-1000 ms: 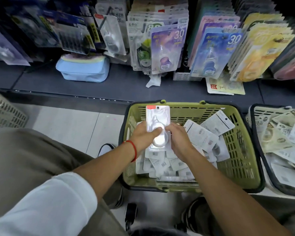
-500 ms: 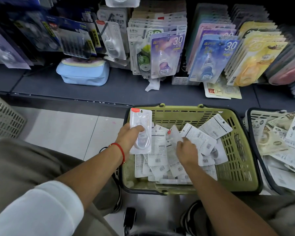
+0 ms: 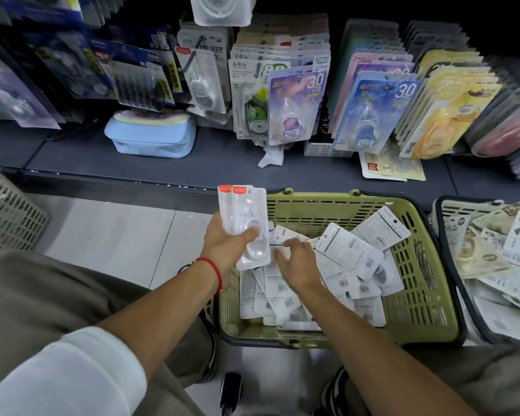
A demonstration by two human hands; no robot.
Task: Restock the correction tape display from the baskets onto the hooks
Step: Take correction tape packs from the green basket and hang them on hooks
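1. Bottom of frame: white sleeve [image 3: 57, 376] at lower left, grey trousers [image 3: 42, 295] on both sides, a dark shoe [image 3: 231, 388] at bottom centre.
2. Left hand [image 3: 225, 244], red string [image 3: 213, 270] on the wrist, is closed around two clear correction tape packs [image 3: 243, 223] with red top tabs, thumb across the front; the packs stand upright over the left rim of the green basket.
3. Right hand [image 3: 297, 262] reaches into the green basket [image 3: 427, 301], fingers spread and blurred over the loose packs [image 3: 348, 259]; cannot tell if it grips one.
4. Loose packs lie mostly face down, barcodes up, piled centre-right of frame.
5. Second basket [image 3: 445, 235], dark-rimmed, at right edge, full of other packs. Grey basket [image 3: 9, 217] at left edge.
6. Dark shelf [image 3: 132, 166] across mid frame; a light blue pouch [image 3: 150, 139] lies on it left of centre.
7. Top of frame: hanging packs [image 3: 294, 106] on hooks in rows, purple, blue and yellow cards to the right.
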